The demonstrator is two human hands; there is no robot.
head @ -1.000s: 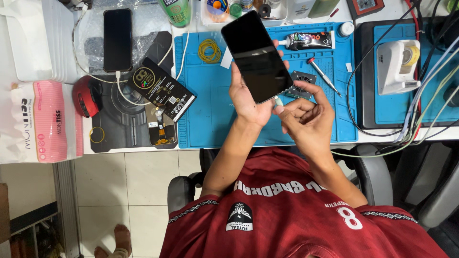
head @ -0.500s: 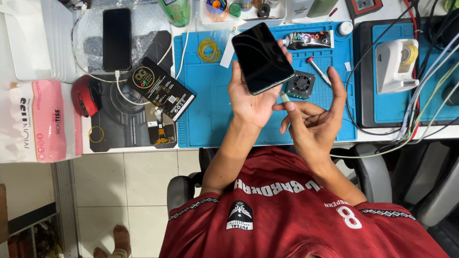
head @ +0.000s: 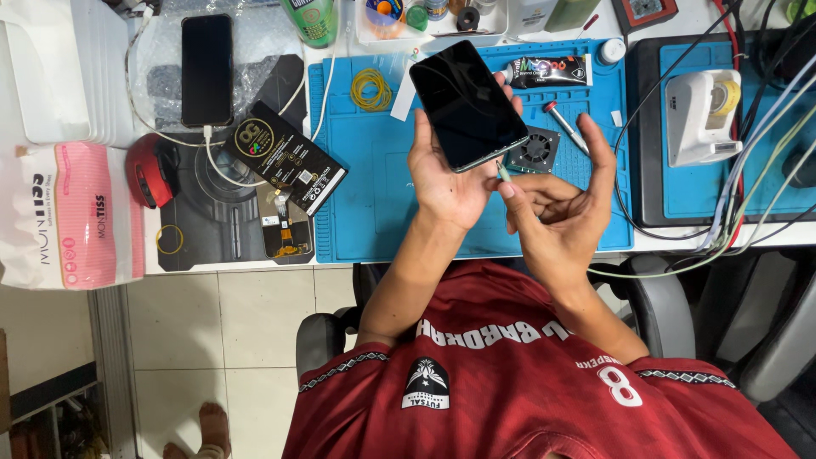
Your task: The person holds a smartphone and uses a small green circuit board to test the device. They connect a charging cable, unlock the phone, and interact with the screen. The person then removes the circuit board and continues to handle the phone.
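While I sit at the bench in my red jersey (head: 510, 382), my left hand (head: 446, 174) cradles a black smartphone (head: 467, 104) at the centre of the frame, fingers curled round its edges, glossy dark screen up and tilted. My right hand (head: 557, 212), just right of it, pinches a thin pale tool (head: 503, 172) between thumb and forefinger, its tip at the phone's lower edge; the other fingers are spread upward.

Under my hands lies a blue rubbery work mat (head: 374, 204) with moulded ridges. On it, just past the phone, sit a small square black fan (head: 537, 151), a red-tipped screwdriver (head: 565, 126) and a coil of yellow rubber bands (head: 371, 88).

To the left, a flat black rectangular box with a gold round emblem (head: 285, 155) lies slanted on a dark mat, near a red mouse (head: 151, 170). At the far left edge is a soft pink and white plastic pack (head: 72, 217).

Further up, a black glue tube with a white cap (head: 552, 70) lies along the mat's top. A white tape dispenser (head: 701, 115) stands at the right. In the upper left a second phone (head: 206, 68) rests on bubble wrap, cable plugged in. At the top edge a white tray (head: 399, 32) holds small round pots.
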